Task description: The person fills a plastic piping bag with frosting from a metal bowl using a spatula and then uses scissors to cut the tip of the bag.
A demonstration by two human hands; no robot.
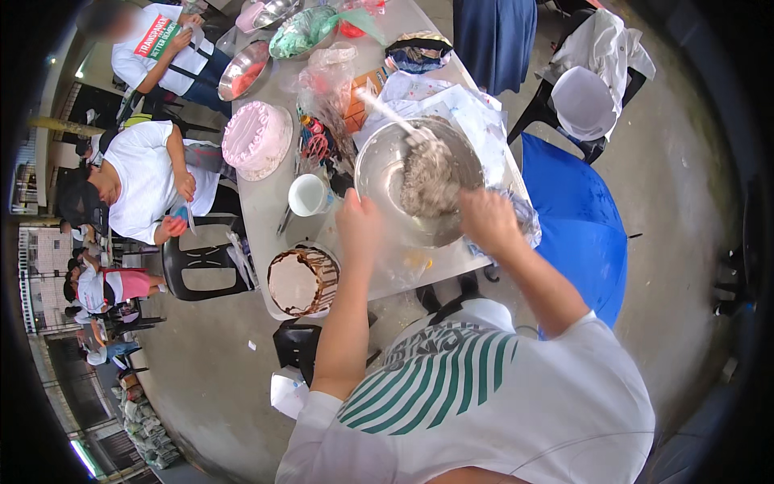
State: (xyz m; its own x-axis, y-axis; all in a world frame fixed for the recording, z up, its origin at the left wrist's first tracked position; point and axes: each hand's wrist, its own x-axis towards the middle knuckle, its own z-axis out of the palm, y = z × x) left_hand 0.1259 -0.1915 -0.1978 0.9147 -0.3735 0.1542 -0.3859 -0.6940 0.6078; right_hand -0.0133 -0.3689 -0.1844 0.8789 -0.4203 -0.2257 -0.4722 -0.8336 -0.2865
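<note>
A wide metal mixing bowl point(380, 179) stands at the front of the table, with a lumpy grey-brown mixture point(431, 179) inside, smeared by motion. A white spatula point(390, 110) leans in it, its blade in the mixture and its other end out past the far rim. My left hand point(359, 224) is closed at the bowl's near left rim, slightly blurred. On the right side my right hand point(488, 219) grips the rim, its fingertips toward the inside. Left of my left forearm sits a round cake point(294, 281) with brown drips down its side.
A white tub point(309, 195), a pink frosted cake point(256, 139) and red-handled scissors point(318, 145) lie to the left. Bowls of green point(305, 32) and red point(243, 74) mixture stand farther back. A blue umbrella point(572, 226) is open at right. Two people are at the left side.
</note>
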